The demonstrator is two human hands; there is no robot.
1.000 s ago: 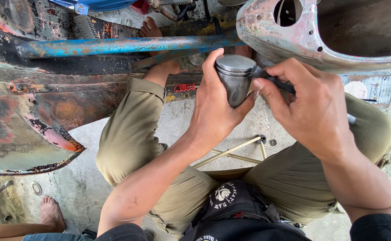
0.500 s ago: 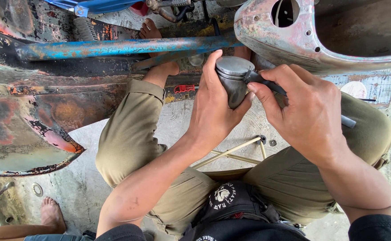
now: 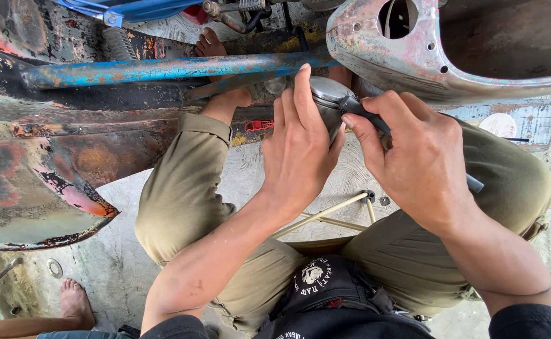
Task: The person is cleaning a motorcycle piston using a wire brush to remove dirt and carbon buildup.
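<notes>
The person sits with knees (image 3: 181, 188) bent on the floor. The left hand (image 3: 300, 150) wraps its fingers tight around a grey piston (image 3: 327, 94). The right hand (image 3: 420, 157) pinches a black tool (image 3: 363, 113) against the piston's top. Thin sticks (image 3: 332, 216) lie below. Behind are a blue bar (image 3: 162, 69) and a rusty shell (image 3: 426, 56). Another person's foot (image 3: 74, 301) is at the left.
</notes>
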